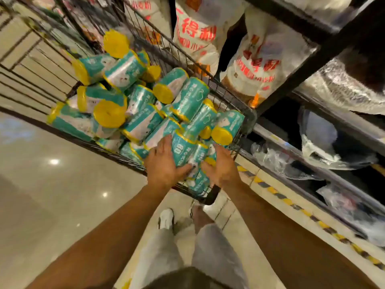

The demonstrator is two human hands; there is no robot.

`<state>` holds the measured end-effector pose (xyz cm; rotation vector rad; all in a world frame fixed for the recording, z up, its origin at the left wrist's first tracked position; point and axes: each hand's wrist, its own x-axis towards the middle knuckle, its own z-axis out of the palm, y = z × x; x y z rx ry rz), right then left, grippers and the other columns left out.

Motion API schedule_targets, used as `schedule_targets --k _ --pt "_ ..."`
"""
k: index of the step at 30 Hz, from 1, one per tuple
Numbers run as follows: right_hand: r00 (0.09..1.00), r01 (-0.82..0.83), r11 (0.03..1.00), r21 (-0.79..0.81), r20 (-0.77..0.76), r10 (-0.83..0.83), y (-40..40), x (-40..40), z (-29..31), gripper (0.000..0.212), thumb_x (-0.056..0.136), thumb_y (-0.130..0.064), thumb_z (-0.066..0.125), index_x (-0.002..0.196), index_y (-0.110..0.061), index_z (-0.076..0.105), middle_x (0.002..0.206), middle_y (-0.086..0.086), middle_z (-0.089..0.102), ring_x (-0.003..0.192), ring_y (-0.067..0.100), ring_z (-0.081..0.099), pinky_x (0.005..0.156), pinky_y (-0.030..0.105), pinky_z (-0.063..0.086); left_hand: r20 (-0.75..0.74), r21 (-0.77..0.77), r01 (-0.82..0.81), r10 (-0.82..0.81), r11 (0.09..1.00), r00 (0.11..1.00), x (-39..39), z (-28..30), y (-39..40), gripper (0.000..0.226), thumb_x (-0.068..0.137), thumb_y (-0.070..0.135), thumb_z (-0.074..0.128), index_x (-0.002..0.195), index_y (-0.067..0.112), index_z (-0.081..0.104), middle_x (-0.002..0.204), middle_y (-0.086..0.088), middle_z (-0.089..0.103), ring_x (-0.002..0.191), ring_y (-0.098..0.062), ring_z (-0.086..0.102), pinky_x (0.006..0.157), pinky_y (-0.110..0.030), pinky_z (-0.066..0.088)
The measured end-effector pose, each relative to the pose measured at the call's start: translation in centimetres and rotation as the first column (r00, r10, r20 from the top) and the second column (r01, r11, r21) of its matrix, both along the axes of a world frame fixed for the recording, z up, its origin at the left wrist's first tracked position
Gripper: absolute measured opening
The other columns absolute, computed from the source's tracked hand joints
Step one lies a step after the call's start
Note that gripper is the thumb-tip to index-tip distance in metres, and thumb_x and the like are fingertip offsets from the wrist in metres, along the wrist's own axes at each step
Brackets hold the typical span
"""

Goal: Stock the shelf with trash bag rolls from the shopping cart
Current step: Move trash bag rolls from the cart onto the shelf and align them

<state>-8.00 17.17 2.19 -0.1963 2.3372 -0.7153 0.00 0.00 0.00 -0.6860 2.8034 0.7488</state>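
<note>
Several teal trash bag rolls with yellow ends [133,94] lie piled in a black wire shopping cart [228,88]. Both my hands are at the cart's near end, on either side of two upright rolls marked "80" [185,150]. My left hand [163,165] lies flat against the left side of these rolls, fingers straight and thumb stretched under them. On the right side, my right hand [223,166] presses in with straight fingers. The black metal shelf [312,59] stands just right of the cart.
White sacks with red print [195,32] fill the upper shelf beside the cart. Clear plastic-wrapped goods [318,138] sit on the lower shelves. A yellow-and-black striped strip [291,203] runs along the floor at the shelf's base. My feet [166,217] stand behind the cart on shiny tile.
</note>
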Motion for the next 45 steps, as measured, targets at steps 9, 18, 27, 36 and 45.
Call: schedule_targets --k 9,18,27,36,45 --pt "0.951 0.172 0.977 -0.127 0.279 -0.131 -2.3 -3.1 -4.7 0.067 0.095 -0.031 0.066 0.152 -0.016 0.033 0.145 0.007 0.047 0.134 0.027 0.045 0.094 0.028 0.037 -0.091 -0.073 -0.114 0.107 0.991 0.990 -0.4 -0.7 1.3 0.106 0.071 0.057 0.079 0.151 0.009 0.031 0.136 -0.017 0.049 0.123 -0.037 0.046 0.103 -0.047 0.037" --pt "0.822 0.428 0.877 -0.217 0.497 -0.278 -2.4 -3.6 -5.4 0.049 0.072 -0.021 0.088 0.115 -0.015 0.065 0.107 0.004 0.073 0.099 0.022 0.070 0.088 0.042 0.059 -0.002 0.217 -0.253 0.260 0.943 0.966 -0.5 1.3 0.8 0.106 0.051 0.065 0.068 0.144 0.017 0.045 0.124 -0.007 0.057 0.113 -0.025 0.049 0.093 -0.032 0.036" --pt "0.815 0.564 0.675 -0.476 0.450 -0.364 1.3 -1.6 4.4 0.031 0.080 -0.010 0.080 0.105 -0.021 0.065 0.094 -0.003 0.071 0.081 0.009 0.071 0.067 0.025 0.055 -0.018 0.567 -0.434 0.537 0.700 0.843 3.8 9.0 1.5 0.076 0.047 0.052 0.082 0.119 0.039 0.060 0.106 0.018 0.070 0.095 -0.003 0.067 0.085 -0.039 0.058" --pt "0.837 0.546 0.561 -0.622 0.374 -0.400 4.1 7.7 14.3 0.033 0.084 -0.014 0.077 0.115 -0.011 0.068 0.102 0.005 0.078 0.092 0.023 0.075 0.079 0.038 0.059 -0.162 0.723 -0.208 0.454 0.659 0.876 8.3 15.3 4.3 0.071 0.061 0.029 0.090 0.124 0.033 0.058 0.107 0.019 0.070 0.092 0.003 0.068 0.073 -0.021 0.055" --pt "0.888 0.425 0.580 -0.695 0.196 -0.417 11.1 15.7 19.4 0.065 0.069 -0.013 0.079 0.123 -0.031 0.049 0.106 -0.004 0.073 0.097 0.016 0.072 0.081 0.038 0.060 -0.279 0.783 0.047 0.283 0.620 0.918 11.9 20.2 9.7 0.071 0.058 0.037 0.086 0.124 0.033 0.057 0.107 0.008 0.073 0.096 -0.013 0.071 0.083 -0.045 0.060"
